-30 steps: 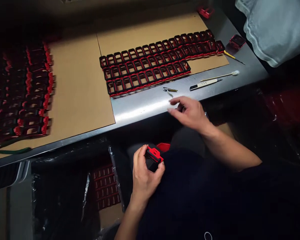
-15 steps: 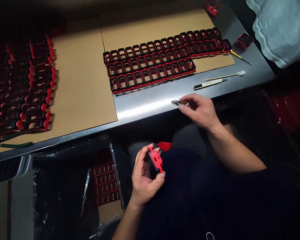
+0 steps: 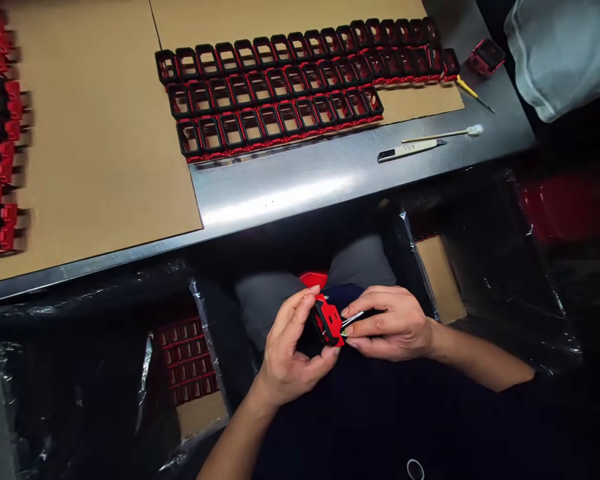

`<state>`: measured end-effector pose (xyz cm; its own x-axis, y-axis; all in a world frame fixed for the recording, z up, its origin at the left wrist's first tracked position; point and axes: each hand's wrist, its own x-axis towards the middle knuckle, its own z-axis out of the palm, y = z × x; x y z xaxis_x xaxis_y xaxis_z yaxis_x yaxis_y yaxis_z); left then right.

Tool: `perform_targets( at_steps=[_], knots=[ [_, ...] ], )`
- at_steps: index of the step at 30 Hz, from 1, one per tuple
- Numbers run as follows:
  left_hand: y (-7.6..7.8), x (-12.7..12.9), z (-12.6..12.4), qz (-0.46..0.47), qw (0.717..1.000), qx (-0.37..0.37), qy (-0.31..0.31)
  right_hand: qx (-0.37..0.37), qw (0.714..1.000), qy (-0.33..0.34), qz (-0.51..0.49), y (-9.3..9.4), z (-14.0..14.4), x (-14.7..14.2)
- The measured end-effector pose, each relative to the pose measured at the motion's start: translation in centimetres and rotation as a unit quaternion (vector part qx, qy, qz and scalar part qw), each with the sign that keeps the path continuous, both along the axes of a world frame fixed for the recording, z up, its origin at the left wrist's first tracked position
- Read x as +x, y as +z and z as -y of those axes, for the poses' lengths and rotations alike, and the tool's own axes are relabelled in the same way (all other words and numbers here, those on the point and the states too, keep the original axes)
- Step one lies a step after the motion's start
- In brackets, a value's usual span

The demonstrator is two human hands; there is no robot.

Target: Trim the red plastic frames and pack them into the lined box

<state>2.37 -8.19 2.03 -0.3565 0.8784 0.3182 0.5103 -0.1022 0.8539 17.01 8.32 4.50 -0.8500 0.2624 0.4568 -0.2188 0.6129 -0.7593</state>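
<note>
My left hand [image 3: 291, 355] grips a small red-and-black frame [image 3: 332, 321] above my lap, fingers at its top and thumb at its lower end. Its red side, with small slots, is turned to the right. Close against that side is my right hand [image 3: 393, 327], its fingers pinched on a thin, light-coloured tool [image 3: 353, 319] whose tip is at the frame. The tool's exact kind is hard to make out. Whether its tip touches the frame I cannot tell.
Rows of black-and-red frames [image 3: 280, 120] stand on cardboard [image 3: 105, 147] on the metal table [image 3: 280, 193]. A craft knife [image 3: 413, 150], a cotton swab [image 3: 445, 135] and a yellow-handled tool [image 3: 467, 88] lie at right. Below are plastic-lined boxes, one holding more frames [image 3: 193, 357].
My right hand has come down from the table edge to the frame, holding the thin tool. The frame has turned slightly in my left hand. The view has shifted to the right.
</note>
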Motion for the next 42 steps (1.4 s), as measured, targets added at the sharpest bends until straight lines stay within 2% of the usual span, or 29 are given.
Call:
perform_targets(
  at_steps=[4,12,20,27,35,42],
  knots=[
    [0.0,0.0,0.3,-0.004,1.0,0.001,0.012,0.03,0.999,0.013,-0.004,0.2,-0.2,-0.3],
    [-0.1,0.1,0.4,0.0,1.0,0.009,0.019,0.035,0.999,0.026,0.001,0.2,-0.1,-0.3],
    [-0.3,-0.4,0.6,0.02,0.999,0.0,-0.027,0.067,0.995,0.054,0.041,0.7,-0.4,0.1],
    [-0.4,-0.6,0.9,0.029,0.999,-0.005,-0.042,0.058,0.993,0.087,0.062,1.4,-0.4,0.1],
    [-0.1,-0.7,1.2,0.037,0.999,-0.022,-0.022,0.091,0.99,0.096,0.039,2.0,-0.4,-0.4],
    [-0.8,0.1,1.3,0.075,0.997,-0.026,0.021,0.107,0.989,0.097,0.023,1.6,0.0,-0.7]
  ],
)
